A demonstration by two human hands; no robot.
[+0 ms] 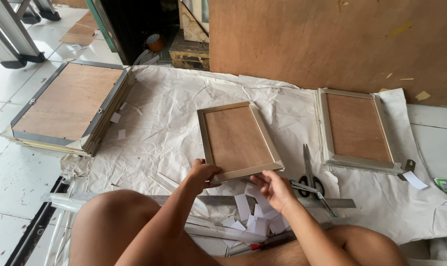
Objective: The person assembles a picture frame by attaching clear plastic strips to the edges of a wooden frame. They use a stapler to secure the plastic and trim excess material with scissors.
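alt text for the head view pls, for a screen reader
Both hands, left hand and right hand, grip the near edge of a silver picture frame lying back-up on crumpled white paper. Scissors, a metal ruler and small paper slips lie nearby; more frames sit at either side.

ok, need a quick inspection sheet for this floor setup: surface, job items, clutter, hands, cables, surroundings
Surface: crumpled white sheet on tiled floor.
Job's things: picture frame face down, wooden back up.
Clutter: scissors, metal ruler, white paper slips, two frame stacks.
Hands: left hand and right hand at the frame's near edge.
Cables: nothing seen.
Surroundings: plywood board, ladder feet.
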